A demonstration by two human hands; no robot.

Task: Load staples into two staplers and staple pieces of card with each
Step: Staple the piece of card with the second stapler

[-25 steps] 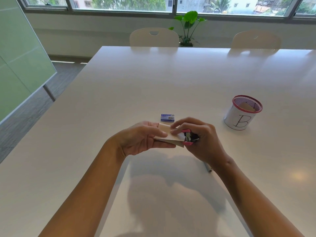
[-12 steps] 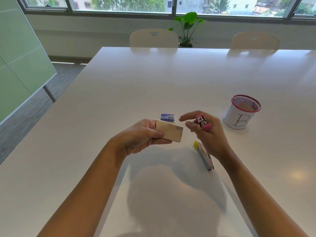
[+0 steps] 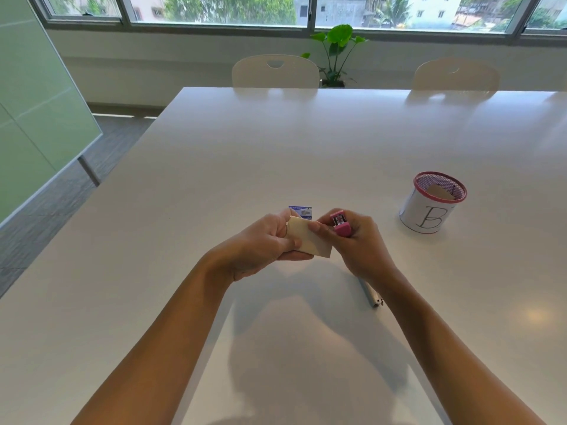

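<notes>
Head view: my left hand (image 3: 260, 246) pinches the card (image 3: 310, 240) above the desk (image 3: 276, 148); my right hand (image 3: 359, 240) grips the pink stapler (image 3: 341, 223), fingers (image 3: 319, 227) touching the card. The second stapler (image 3: 372, 294) lies beneath my right wrist, probably unused.

— What do I have around the work area?

— I'm looking down a long white table (image 3: 276, 154), glossy, with window glare on it. Two pale chairs (image 3: 275, 72) are tucked in at its far end, and between them a green potted plant (image 3: 336, 53) stands by the wall.

— And the room itself?

— I see a window band (image 3: 214, 9) across the back, daylight, trees and buildings outside. A frosted green glass partition (image 3: 33, 118) stands left, over grey flooring (image 3: 61, 191).
</notes>
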